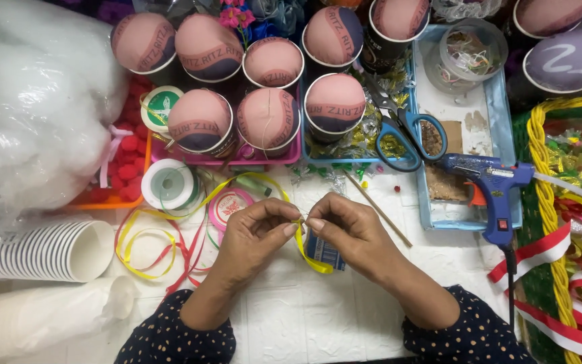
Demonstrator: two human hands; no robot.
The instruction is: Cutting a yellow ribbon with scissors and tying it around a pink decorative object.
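Yellow satin ribbon runs across the white table in loose loops and rises to both hands at the centre. Largest nearby is the white stuffing bag, then the sideways stack of white paper cups, the blue glue gun and the blue-handled scissors. Left hand and right hand each pinch the ribbon between thumb and forefinger, fingertips nearly meeting.
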